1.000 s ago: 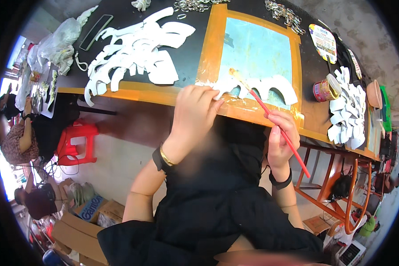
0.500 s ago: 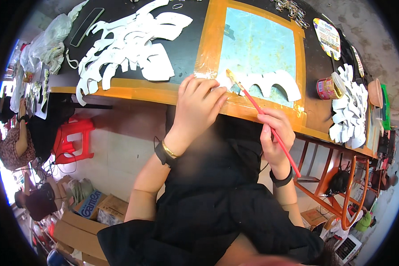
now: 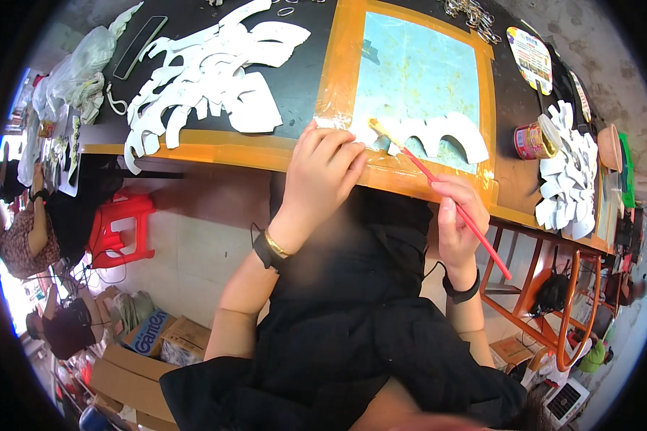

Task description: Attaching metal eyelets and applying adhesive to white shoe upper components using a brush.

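A white curved cut-out piece (image 3: pixel 461 131) lies along the near part of a pale blue sheet (image 3: pixel 420 65) framed with brown tape. My left hand (image 3: pixel 327 161) presses down at its left end, fingers bent and close together, covering part of that end. Between the fingers and thumb of my right hand (image 3: pixel 460 212) is a slim red paintbrush (image 3: pixel 492 251), slanting up to the left. Its yellowish bristles (image 3: pixel 376 126) are on or just over the white piece, near my left fingertips; contact cannot be made out.
Many white cut-outs (image 3: pixel 255 100) are heaped on the left of the black table. Further right stand an open jar (image 3: pixel 530 141) and another white pile (image 3: pixel 568 179). A phone (image 3: pixel 140 47) and plastic bag (image 3: pixel 86 65) lie far left. Below are a red stool (image 3: pixel 122 226) and wooden chair (image 3: pixel 568 309).
My right hand has shifted right and slightly up with the paintbrush, which now leans lower. The bristles moved slightly down and right. My left hand has barely moved.
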A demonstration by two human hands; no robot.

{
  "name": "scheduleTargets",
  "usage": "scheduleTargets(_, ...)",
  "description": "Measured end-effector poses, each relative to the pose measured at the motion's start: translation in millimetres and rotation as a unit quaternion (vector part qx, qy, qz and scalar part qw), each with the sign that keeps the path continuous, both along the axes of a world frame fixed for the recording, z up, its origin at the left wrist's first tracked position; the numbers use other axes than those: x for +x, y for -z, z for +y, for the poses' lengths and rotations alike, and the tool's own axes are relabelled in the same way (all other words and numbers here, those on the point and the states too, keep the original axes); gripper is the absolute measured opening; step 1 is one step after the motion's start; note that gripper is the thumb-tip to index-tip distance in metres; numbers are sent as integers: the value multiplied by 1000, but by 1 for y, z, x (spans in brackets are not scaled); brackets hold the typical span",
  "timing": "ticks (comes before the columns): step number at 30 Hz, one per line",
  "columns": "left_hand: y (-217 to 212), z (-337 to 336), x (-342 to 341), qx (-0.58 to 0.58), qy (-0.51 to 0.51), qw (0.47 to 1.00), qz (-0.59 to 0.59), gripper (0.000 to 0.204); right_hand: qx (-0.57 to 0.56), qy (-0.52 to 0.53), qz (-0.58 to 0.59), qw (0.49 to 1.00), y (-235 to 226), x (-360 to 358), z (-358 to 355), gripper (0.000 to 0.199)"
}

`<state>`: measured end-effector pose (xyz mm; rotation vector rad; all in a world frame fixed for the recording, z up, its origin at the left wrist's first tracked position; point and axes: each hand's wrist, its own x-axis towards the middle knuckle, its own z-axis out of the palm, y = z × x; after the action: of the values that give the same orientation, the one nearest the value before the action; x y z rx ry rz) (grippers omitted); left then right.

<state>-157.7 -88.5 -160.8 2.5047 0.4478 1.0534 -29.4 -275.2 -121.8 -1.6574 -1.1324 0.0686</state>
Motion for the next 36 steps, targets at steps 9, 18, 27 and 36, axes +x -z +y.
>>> scheduleTargets(9,1,0,1,-8,0,1000,-5,16,40,-3,80,996,3,3,-6,17)
scheduleTargets(18,4,1,2,6,-1,1000,-17,15,35,-28,114,992,5,8,0,15)
scheduleTargets(27,1,-3,2,-30,-9,999,-23,17,43,-19,140,989,3,8,4,15)
scheduleTargets(36,0,-3,3,-3,-13,1000,-24,18,43,-21,64,997,2,8,10,14)
